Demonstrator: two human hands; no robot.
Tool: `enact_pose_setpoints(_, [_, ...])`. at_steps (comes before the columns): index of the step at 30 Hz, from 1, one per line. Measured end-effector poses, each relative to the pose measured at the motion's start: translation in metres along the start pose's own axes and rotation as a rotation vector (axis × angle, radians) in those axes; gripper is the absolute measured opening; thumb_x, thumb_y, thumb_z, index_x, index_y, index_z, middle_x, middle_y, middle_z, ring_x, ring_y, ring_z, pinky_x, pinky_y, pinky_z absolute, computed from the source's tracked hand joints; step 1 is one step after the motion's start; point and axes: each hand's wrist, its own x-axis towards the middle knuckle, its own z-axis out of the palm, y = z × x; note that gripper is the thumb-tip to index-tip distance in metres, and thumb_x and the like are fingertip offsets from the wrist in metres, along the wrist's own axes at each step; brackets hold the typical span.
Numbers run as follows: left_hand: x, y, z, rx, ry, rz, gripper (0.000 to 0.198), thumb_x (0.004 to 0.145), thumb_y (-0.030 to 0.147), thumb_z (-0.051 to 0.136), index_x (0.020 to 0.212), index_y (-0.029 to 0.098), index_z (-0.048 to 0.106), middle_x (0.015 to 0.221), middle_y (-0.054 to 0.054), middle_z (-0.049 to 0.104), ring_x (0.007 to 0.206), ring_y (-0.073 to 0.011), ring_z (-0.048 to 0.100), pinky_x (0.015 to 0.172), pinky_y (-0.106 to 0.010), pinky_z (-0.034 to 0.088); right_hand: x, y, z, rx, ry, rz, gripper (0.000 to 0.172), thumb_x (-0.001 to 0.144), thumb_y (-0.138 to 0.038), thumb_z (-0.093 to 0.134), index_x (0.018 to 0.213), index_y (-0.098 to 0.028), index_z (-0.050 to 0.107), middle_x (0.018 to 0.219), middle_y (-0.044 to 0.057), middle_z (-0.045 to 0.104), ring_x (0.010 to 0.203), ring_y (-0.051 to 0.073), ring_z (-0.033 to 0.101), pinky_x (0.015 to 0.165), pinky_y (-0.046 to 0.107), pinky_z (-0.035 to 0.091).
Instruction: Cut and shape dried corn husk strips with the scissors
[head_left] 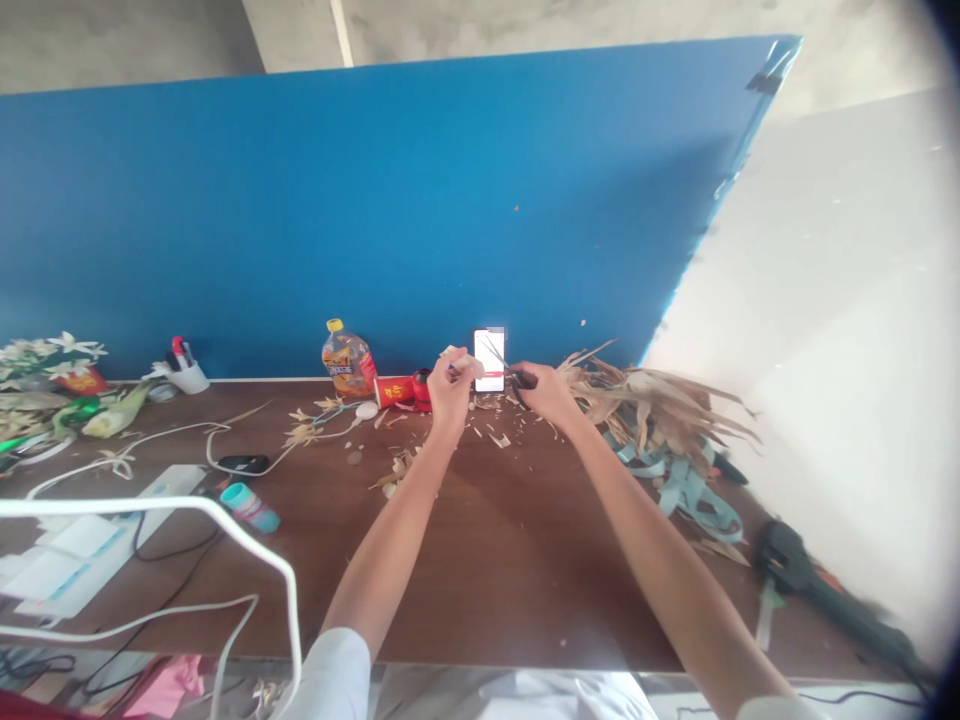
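The left hand (454,395) pinches a pale scrap of dried leaf (461,361) between its fingers above the bench (510,560), while the right hand (546,392) clenches scissors (517,377) just beside it. With the blades this close, a slip could nick those fingers or knock the phone (489,360).
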Motion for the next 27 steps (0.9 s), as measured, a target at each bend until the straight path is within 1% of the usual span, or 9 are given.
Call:
enact_pose_setpoints(3, [0.001, 0.002, -0.001, 0.011, 0.02, 0.008, 0.042, 0.073, 0.028, 0.069, 0.114, 0.019, 0.064, 0.099, -0.007, 0.067, 0.071, -0.0109, 0.057, 0.065, -0.024, 0.046, -0.002, -0.006, 0.004, -0.016, -0.011, -0.026, 0.036, 0.07, -0.023, 0.054, 0.104, -0.019, 0.065, 0.074, 0.001, 0.064, 0.059, 0.013, 0.051, 0.053, 0.023, 0.034])
enact_pose_setpoints(6, [-0.001, 0.003, 0.001, -0.023, -0.003, -0.004, 0.046, 0.072, 0.028, 0.069, 0.116, 0.019, 0.062, 0.099, -0.007, 0.067, 0.069, -0.0105, 0.057, 0.064, -0.024, 0.046, -0.004, -0.012, 0.009, -0.048, -0.012, -0.052, 0.035, 0.069, -0.021, 0.054, 0.102, -0.019, 0.065, 0.068, -0.001, 0.06, 0.06, 0.013, 0.05, 0.054, 0.023, 0.034])
enact_pose_setpoints(10, [-0.005, 0.006, 0.005, -0.039, -0.012, 0.004, 0.045, 0.071, 0.028, 0.07, 0.115, 0.02, 0.063, 0.112, -0.007, 0.065, 0.075, -0.0119, 0.06, 0.067, -0.025, 0.048, -0.005, -0.015, 0.012, -0.053, 0.015, -0.022, 0.034, 0.068, -0.022, 0.054, 0.1, -0.019, 0.064, 0.067, -0.001, 0.058, 0.059, 0.013, 0.048, 0.054, 0.023, 0.033])
enact_pose_setpoints(13, [-0.006, 0.007, 0.006, -0.042, -0.021, 0.013, 0.045, 0.071, 0.028, 0.07, 0.114, 0.019, 0.063, 0.118, -0.008, 0.063, 0.081, -0.0138, 0.062, 0.073, -0.027, 0.05, -0.005, -0.016, 0.011, -0.025, -0.006, -0.018, 0.034, 0.069, -0.024, 0.054, 0.101, -0.019, 0.064, 0.067, -0.001, 0.056, 0.058, 0.013, 0.045, 0.054, 0.024, 0.032])
enact_pose_setpoints(17, [-0.006, 0.005, 0.005, -0.038, -0.053, 0.008, 0.046, 0.073, 0.03, 0.068, 0.117, 0.019, 0.061, 0.114, -0.008, 0.065, 0.079, -0.0149, 0.063, 0.074, -0.029, 0.051, -0.006, -0.018, 0.01, 0.018, -0.053, -0.014, 0.035, 0.07, -0.027, 0.055, 0.102, -0.019, 0.064, 0.063, -0.002, 0.052, 0.056, 0.012, 0.043, 0.051, 0.024, 0.03])
enact_pose_setpoints(22, [-0.006, 0.003, 0.004, 0.009, -0.038, 0.015, 0.046, 0.073, 0.03, 0.068, 0.117, 0.02, 0.061, 0.115, -0.008, 0.065, 0.077, -0.0147, 0.063, 0.073, -0.029, 0.051, -0.006, -0.021, 0.01, 0.029, -0.052, 0.001, 0.036, 0.069, -0.027, 0.055, 0.102, -0.018, 0.064, 0.063, -0.002, 0.052, 0.054, 0.012, 0.043, 0.05, 0.023, 0.03])
enact_pose_setpoints(27, [-0.011, 0.006, 0.006, 0.029, -0.072, 0.016, 0.045, 0.074, 0.029, 0.066, 0.118, 0.021, 0.059, 0.109, -0.008, 0.067, 0.08, -0.0159, 0.064, 0.072, -0.028, 0.051, -0.007, -0.022, 0.011, 0.056, -0.054, 0.017, 0.035, 0.069, -0.028, 0.055, 0.101, -0.019, 0.065, 0.06, -0.003, 0.051, 0.052, 0.011, 0.041, 0.048, 0.023, 0.029])
